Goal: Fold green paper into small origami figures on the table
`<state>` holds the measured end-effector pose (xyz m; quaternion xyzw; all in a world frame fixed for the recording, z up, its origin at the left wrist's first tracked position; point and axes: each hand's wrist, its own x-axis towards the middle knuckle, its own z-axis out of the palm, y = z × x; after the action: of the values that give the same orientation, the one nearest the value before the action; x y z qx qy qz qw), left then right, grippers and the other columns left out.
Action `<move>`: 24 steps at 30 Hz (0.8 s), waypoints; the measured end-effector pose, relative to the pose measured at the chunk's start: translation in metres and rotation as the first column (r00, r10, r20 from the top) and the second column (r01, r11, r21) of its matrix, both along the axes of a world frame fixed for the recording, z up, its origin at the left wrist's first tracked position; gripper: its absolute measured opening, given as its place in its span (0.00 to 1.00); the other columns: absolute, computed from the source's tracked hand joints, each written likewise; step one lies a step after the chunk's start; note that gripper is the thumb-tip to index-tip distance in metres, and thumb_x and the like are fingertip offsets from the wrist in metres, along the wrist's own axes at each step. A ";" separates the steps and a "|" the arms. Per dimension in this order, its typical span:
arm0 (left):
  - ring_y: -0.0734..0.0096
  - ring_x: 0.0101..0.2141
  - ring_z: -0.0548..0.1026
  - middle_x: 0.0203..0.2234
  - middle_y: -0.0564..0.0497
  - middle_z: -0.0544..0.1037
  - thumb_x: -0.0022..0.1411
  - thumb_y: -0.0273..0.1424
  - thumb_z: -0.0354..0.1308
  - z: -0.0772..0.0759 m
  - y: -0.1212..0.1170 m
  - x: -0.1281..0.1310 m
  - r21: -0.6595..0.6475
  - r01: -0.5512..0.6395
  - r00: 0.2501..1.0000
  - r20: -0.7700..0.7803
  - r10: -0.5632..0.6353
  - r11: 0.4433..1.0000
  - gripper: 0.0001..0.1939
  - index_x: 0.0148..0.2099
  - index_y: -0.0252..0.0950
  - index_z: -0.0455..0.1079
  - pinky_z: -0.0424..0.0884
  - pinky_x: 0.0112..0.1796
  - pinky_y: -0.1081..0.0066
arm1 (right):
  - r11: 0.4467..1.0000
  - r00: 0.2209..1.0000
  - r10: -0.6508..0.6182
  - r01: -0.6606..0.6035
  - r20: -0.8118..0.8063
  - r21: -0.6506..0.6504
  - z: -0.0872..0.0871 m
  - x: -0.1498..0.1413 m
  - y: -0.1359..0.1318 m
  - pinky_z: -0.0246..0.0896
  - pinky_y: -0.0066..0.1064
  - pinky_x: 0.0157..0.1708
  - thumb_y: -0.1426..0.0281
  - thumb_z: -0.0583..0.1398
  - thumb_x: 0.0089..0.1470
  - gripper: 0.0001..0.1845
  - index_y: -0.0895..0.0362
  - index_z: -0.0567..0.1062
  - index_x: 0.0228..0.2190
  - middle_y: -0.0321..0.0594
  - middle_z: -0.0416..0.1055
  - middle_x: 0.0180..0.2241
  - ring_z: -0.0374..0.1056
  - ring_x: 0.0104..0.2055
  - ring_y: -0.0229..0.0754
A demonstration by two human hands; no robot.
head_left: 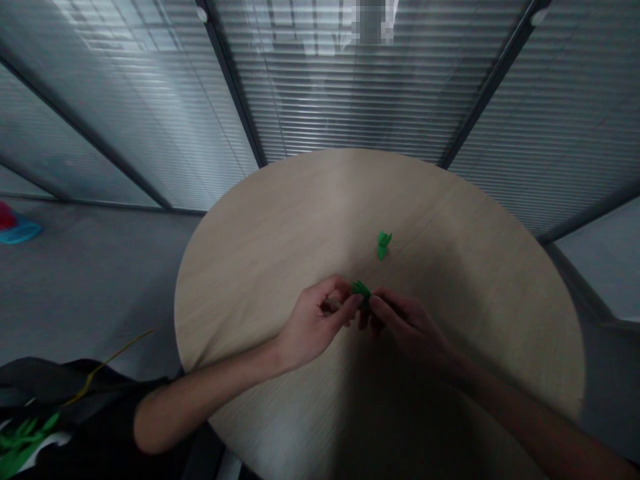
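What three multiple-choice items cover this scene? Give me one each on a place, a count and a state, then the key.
1. Where does the loose green piece lie?
A) On the floor
B) On the round wooden table
C) In a hand

2. How many green pieces show at the hands and on the tabletop?
A) Two
B) One
C) Five

3. What state is the other green piece in?
A) Lying alone on the table
B) On the floor
C) Held between the fingers of the left hand and the right hand

1: B, it rests on the tabletop, apart from both hands.
2: A, one lies loose and one sits at the fingers.
3: C, fingers of both hands close on it.
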<state>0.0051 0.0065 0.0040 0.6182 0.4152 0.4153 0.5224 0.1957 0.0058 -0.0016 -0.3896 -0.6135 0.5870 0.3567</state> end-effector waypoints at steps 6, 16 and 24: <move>0.77 0.26 0.74 0.28 0.53 0.74 0.69 0.35 0.58 0.000 0.001 0.000 0.006 -0.001 0.999 0.046 0.001 1.000 0.09 0.40 0.33 0.69 0.73 0.27 0.77 | 0.999 0.998 -0.053 0.053 -0.034 0.008 -0.001 0.001 0.002 0.66 0.25 0.26 0.58 0.59 0.65 0.16 0.58 0.76 0.35 0.37 0.74 0.29 0.69 0.26 0.33; 0.73 0.33 0.77 0.36 0.49 0.76 0.72 0.37 0.56 -0.003 0.001 -0.001 0.078 -0.034 0.992 0.124 0.024 0.996 0.11 0.48 0.35 0.70 0.78 0.29 0.77 | 0.965 0.980 -0.194 0.183 0.043 0.188 -0.012 0.001 -0.002 0.69 0.25 0.26 0.60 0.60 0.64 0.13 0.56 0.78 0.43 0.38 0.77 0.29 0.72 0.26 0.35; 0.73 0.34 0.76 0.39 0.48 0.74 0.71 0.34 0.57 -0.002 -0.001 -0.005 0.162 -0.025 0.998 -0.051 0.033 0.986 0.08 0.46 0.35 0.72 0.77 0.30 0.76 | 0.942 0.973 -0.195 0.152 0.120 0.299 -0.012 0.003 -0.002 0.71 0.26 0.27 0.62 0.58 0.66 0.14 0.56 0.78 0.46 0.39 0.78 0.30 0.72 0.26 0.35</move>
<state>0.0000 0.0051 0.0016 0.6633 0.4029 0.4386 0.4532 0.1990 0.0037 -0.0137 -0.4287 -0.6804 0.4270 0.4135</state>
